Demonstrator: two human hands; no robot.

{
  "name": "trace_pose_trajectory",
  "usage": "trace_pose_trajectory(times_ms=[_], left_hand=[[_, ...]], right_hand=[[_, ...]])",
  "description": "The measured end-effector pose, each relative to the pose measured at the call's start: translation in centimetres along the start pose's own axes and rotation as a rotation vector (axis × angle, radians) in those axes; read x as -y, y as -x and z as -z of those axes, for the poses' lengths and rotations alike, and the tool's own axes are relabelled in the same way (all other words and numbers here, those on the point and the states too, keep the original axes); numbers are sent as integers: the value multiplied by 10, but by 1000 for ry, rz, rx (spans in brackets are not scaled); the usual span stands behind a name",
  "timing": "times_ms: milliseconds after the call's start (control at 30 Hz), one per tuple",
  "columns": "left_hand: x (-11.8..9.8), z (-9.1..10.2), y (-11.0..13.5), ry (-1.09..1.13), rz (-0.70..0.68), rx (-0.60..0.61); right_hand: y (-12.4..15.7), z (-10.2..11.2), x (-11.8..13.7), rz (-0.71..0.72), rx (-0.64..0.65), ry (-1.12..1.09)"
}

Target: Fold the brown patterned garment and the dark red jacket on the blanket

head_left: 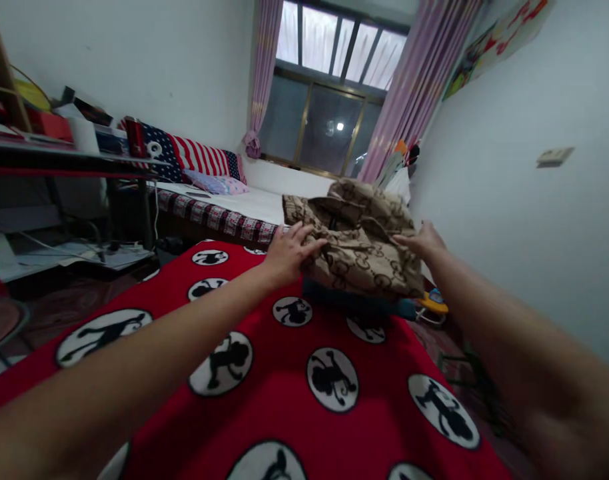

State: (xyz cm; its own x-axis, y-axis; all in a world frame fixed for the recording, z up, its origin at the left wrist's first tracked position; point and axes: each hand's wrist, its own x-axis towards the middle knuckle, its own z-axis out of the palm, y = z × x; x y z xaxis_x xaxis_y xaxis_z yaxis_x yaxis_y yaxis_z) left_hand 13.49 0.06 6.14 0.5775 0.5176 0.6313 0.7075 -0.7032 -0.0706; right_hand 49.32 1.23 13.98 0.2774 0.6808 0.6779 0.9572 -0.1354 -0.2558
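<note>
A beige and brown patterned garment [367, 257], perhaps a jacket, is bunched up at the far end of the red bed cover [274, 363]. On its left side my left hand [290, 253] grips the cloth, thumb and fingers pressed on the fabric. My right hand [424, 241] pinches the garment at its right edge. Both arms reach forward over the bed. Dark teal folded cloth [359, 300] shows beneath the patterned garment.
To the left stands a cluttered desk [59, 150] with a red can [134, 137] on it. Beyond, a daybed [264, 203] with pillows runs below the window [329, 123]. A yellow item [432, 303] and a dark stool [457, 363] are at the right, near the wall.
</note>
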Motion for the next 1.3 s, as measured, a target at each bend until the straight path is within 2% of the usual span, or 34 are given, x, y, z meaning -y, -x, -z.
trace_pose_trajectory(times_ms=[33,67,133,167,233,267,333,433,467,500,533,600,633,667,767,833,900,933,1000,1067,1100,1133,1200,1267,1300], left_hand=[[-3,-24,11,39,31,87],[-7,-48,26,89,71,169],[-16,-90,61,196,137,341],[-21,-106,78,236,167,402],[-28,-128,103,255,218,400],[-31,-134,111,254,233,380],[-33,-139,117,252,242,343],[-32,-136,115,278,234,333],[-31,-134,113,291,234,331],[-31,-133,112,305,236,326],[-30,-131,112,319,241,322],[-29,-129,111,349,258,312],[-29,-128,111,366,271,304],[-29,-128,111,383,291,294],[-27,-127,109,431,368,246],[-26,-129,108,450,403,205],[-25,-131,106,475,435,152],[-24,-132,106,493,460,116],[-23,-134,106,532,518,30],[-24,-134,107,551,537,-28],[-24,-134,108,551,526,-30],[-24,-134,109,548,503,-13],[-25,-133,110,533,445,53],[-25,-132,111,518,422,115],[-25,-132,111,513,428,135]], right_hand=[[12,-21,-6,-59,33,30],[29,-42,-10,-106,133,61],[68,-82,-10,-73,365,111],[87,-98,-9,-45,435,165],[114,-119,-6,-35,482,279],[118,-122,-4,-30,489,324],[109,-117,0,-2,531,374],[69,-91,10,27,640,412],[56,-83,14,20,617,422],[48,-77,17,10,535,426],[43,-74,18,7,398,421],[50,-78,15,26,101,385],[59,-84,9,38,30,360],[70,-92,2,44,43,334],[90,-114,-24,-1,362,255],[83,-118,-33,-35,507,223],[68,-111,-29,-64,543,233],[60,-105,-21,-83,504,238],[56,-95,3,-72,304,212],[69,-93,32,71,54,150],[80,-96,47,194,5,129],[94,-102,59,318,41,129],[120,-117,79,524,300,159],[135,-128,89,580,484,155],[137,-131,91,578,532,115]])
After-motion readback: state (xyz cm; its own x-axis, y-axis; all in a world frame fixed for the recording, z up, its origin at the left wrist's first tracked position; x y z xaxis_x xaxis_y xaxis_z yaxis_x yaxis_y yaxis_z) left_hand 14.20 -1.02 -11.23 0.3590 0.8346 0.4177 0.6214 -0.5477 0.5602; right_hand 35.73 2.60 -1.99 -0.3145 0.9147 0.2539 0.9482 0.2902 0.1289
